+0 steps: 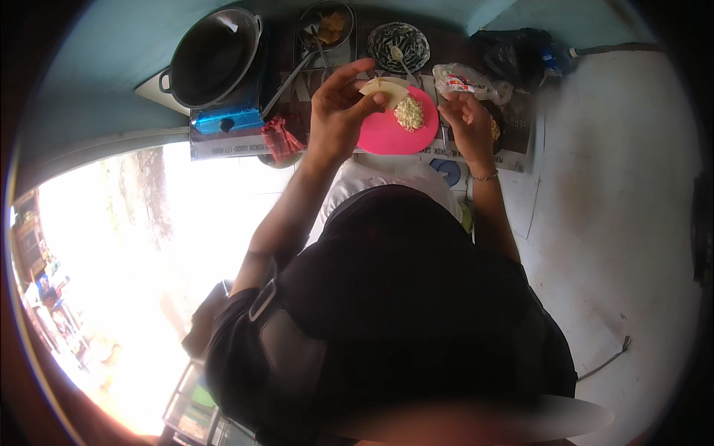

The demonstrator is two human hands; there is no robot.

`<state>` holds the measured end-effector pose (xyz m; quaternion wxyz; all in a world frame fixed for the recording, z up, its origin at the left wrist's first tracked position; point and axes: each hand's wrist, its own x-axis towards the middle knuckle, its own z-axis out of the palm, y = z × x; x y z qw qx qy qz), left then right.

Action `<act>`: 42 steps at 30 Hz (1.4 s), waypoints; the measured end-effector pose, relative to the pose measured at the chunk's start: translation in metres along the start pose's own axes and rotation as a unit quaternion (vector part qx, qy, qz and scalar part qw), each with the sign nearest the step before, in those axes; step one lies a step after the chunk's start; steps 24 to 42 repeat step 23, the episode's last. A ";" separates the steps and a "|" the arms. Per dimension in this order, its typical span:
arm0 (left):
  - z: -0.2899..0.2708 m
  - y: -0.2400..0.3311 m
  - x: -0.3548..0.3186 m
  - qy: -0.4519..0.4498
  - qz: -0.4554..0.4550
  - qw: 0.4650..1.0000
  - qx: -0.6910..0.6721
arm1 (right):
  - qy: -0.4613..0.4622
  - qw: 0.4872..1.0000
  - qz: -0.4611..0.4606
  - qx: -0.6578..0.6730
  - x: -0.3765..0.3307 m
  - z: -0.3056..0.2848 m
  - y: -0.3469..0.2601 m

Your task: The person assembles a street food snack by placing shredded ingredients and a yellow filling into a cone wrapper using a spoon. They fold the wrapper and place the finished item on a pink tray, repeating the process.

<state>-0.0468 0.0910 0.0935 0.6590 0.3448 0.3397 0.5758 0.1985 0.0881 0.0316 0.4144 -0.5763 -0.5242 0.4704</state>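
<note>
My left hand (338,111) is closed on a pale, flat, half-round piece of dough (385,91), pinched between thumb and fingers. It is held above the left part of a bright pink round board (383,137). On that board lies a small mound of pale yellow, shredded-looking food (409,114). To the right of the board is my right hand (468,123), its fingers loosely bent and apart, with nothing seen in them. Just beyond its fingertips lies a clear plastic bag (470,80) with red print; I cannot tell whether they touch.
A large dark wok (216,59) stands on a blue stove (227,119) at the left. Farther back are a pan with golden fried pieces (331,28) and a dark-patterned bowl (387,44) with a spoon. A red checked cloth (281,137) and black plastic bags (513,56) flank the board.
</note>
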 end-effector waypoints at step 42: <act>-0.018 -0.003 0.033 0.130 -0.007 0.984 0.121 | -0.087 0.926 0.053 -0.364 0.192 0.069 0.215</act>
